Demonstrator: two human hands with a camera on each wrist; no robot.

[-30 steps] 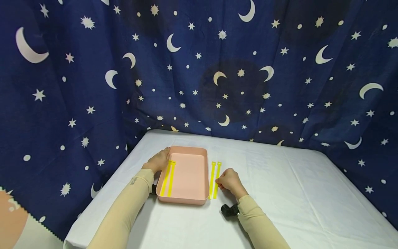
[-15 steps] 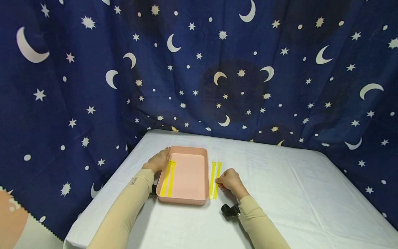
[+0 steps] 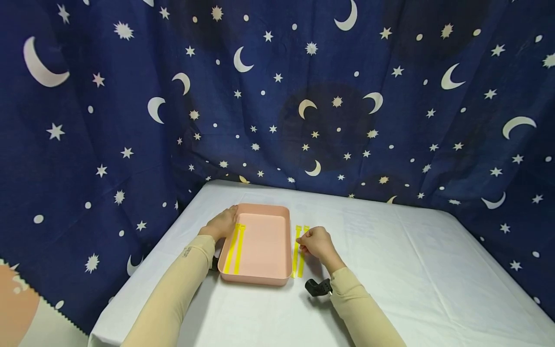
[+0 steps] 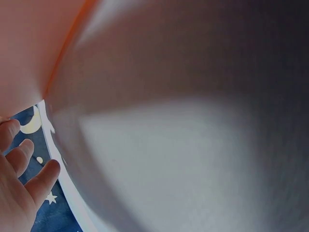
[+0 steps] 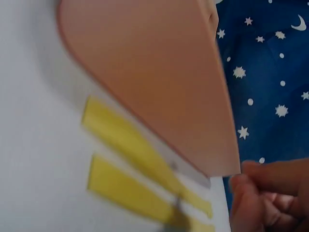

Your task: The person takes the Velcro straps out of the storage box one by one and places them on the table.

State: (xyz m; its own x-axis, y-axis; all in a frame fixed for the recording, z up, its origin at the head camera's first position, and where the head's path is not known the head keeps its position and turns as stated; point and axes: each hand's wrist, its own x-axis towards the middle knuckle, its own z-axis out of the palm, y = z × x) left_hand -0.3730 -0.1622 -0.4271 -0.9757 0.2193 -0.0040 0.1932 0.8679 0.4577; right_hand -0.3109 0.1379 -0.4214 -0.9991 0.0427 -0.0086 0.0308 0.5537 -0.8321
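A pink rectangular tray (image 3: 264, 246) sits on the white table, and my left hand (image 3: 222, 223) holds its left rim near the far corner. In the left wrist view, several fingers of that hand lie spread beside the tray wall (image 4: 34, 48). Two flat yellow straps with slotted heads (image 3: 239, 250) are in the tray's left side. Two more yellow straps (image 3: 296, 253) lie side by side just right of the tray. Over their upper part is my right hand (image 3: 317, 242), thumb and forefinger tips together. The right wrist view shows its curled fingers (image 5: 270, 193) with nothing visible between them.
The white tablecloth (image 3: 390, 260) extends to the right of the straps. A dark blue curtain (image 3: 277, 96) with moons and stars hangs behind the table and along its left. A black device (image 3: 318, 287) sits at my right wrist.
My right hand has shifted slightly away from me and to the left, from the outer strap's middle to above the straps' upper part. My left hand and the tray stay put.
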